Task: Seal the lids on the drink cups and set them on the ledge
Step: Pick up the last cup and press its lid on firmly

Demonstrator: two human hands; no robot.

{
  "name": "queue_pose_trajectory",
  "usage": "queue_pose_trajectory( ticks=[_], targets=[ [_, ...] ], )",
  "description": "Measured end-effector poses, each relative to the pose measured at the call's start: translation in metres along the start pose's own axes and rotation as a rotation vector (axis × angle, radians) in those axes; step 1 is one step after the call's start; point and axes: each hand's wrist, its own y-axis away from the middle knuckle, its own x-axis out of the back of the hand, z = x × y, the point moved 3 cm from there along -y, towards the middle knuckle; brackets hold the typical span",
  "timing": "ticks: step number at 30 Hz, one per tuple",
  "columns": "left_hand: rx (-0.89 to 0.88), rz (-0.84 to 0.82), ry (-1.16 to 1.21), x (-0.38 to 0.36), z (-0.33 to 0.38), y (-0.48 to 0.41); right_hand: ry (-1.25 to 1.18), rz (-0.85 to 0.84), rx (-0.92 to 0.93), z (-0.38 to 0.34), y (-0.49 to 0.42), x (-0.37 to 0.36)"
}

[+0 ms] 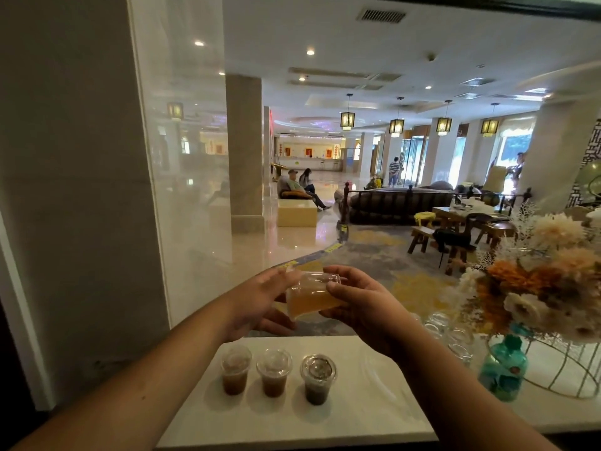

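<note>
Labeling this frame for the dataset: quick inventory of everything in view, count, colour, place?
held cup: 1, clear with orange-yellow drink, tilted, in the air above the ledge between both hands
lidded cups on ledge: 3, clear, in a row; two brown drinks, one darker at the right end
ledge: 1, white, foreground
teal vase: 1, right of the cups, on the ledge
flower arrangement: 1, cream and orange, right edge
wire stand: 1, pale, under the flowers
hanging lanterns: several, dark frames, lit yellow, lobby ceiling
left hand: 1, on the held cup
right hand: 1, on the held cup
</note>
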Motion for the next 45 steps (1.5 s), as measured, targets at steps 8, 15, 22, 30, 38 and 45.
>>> queue_pose_trajectory(
  ticks=[8, 15, 22, 30, 38, 45],
  targets=[
    [-0.154, -0.035, 0.02, 0.002, -0.004, -0.002, 0.046, 0.098, -0.127, -0.005, 0.004, -0.003],
    [-0.016, -0.033, 0.069, 0.002, -0.007, -0.005, 0.028, 0.035, -0.026, -0.006, 0.009, -0.004],
    [-0.109, -0.073, 0.121, 0.003, -0.013, -0.012, 0.043, 0.142, -0.123, -0.011, 0.014, -0.001],
    [-0.081, -0.024, 0.169, -0.001, -0.008, -0.021, -0.014, 0.106, -0.045, -0.007, 0.011, 0.009],
    [-0.141, -0.086, 0.559, -0.016, -0.026, -0.019, 0.246, 0.106, -0.042, -0.037, 0.002, 0.008],
    [0.061, -0.056, 1.016, -0.064, -0.046, -0.017, 1.112, -0.001, 0.03, -0.093, -0.025, -0.04]
  ],
)
